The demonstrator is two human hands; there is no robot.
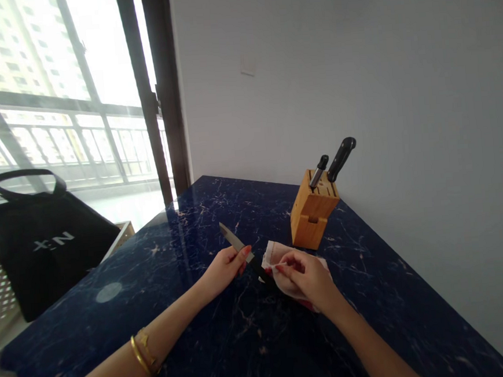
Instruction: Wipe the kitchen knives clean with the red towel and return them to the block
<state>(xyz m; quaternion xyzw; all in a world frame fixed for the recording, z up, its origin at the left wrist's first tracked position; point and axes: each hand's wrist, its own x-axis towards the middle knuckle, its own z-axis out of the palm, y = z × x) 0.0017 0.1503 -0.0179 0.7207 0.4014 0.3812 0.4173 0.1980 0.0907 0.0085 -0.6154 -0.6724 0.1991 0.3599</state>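
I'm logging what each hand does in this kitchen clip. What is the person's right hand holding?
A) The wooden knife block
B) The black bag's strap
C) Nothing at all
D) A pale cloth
D. The right hand is closed on a pale cloth, gathered beside the kitchen knife that the left hand grips.

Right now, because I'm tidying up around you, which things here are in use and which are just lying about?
In use: knife in left hand; cloth in right hand.
Lying about: knife block; black bag.
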